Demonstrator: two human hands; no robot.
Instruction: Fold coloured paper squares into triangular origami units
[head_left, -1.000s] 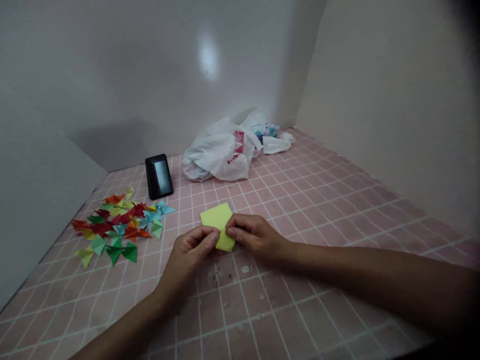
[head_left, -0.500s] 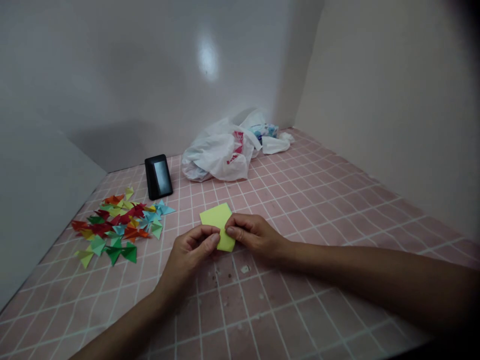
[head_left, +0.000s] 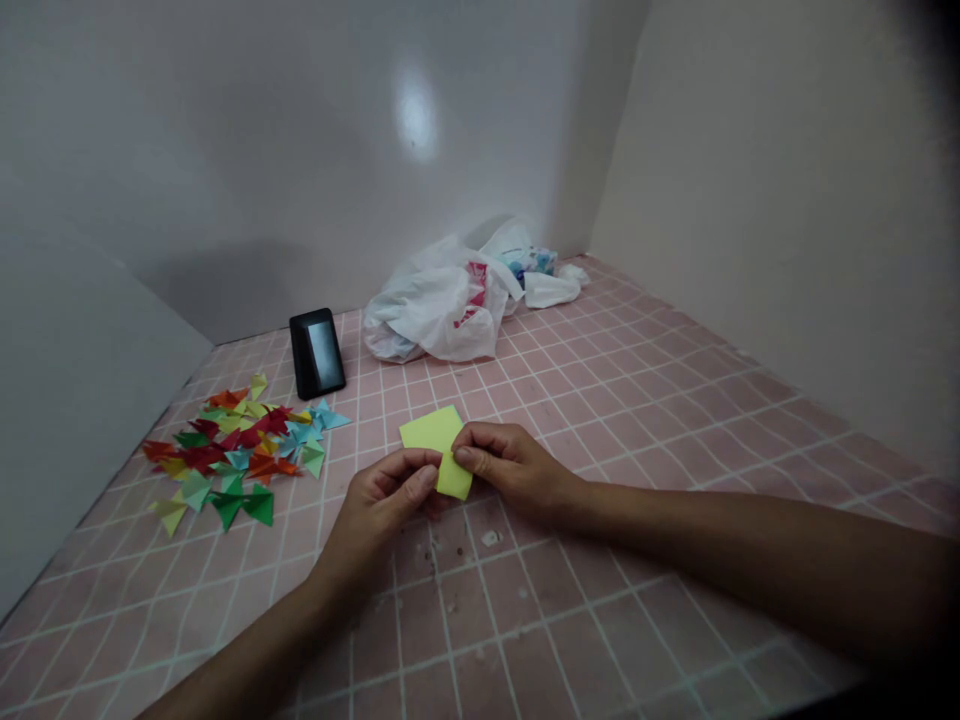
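Observation:
My left hand [head_left: 394, 490] and my right hand [head_left: 510, 465] face each other, both pinching a small piece of yellow paper [head_left: 454, 481] between thumb and fingers. My left thumb and forefinger are at its left edge, my right ones at its upper right. Directly behind it shows a yellow paper square [head_left: 431, 428], with a thin bluish edge at its top right corner. Whether the two yellow parts are one sheet or separate pieces, I cannot tell. My fingers hide part of the paper.
Several folded paper shapes [head_left: 232, 450] in red, orange, yellow, green and blue lie heaped at the left. Behind them a black device with a glossy screen [head_left: 318, 353] leans back. White plastic bags [head_left: 442, 300] lie by the back wall. Pink tiled pattern [head_left: 637, 400] covers the surface.
My right hand has shifted very slightly up, its fingers still on the paper. The piece of yellow paper has tilted a little. Everything else has stayed put.

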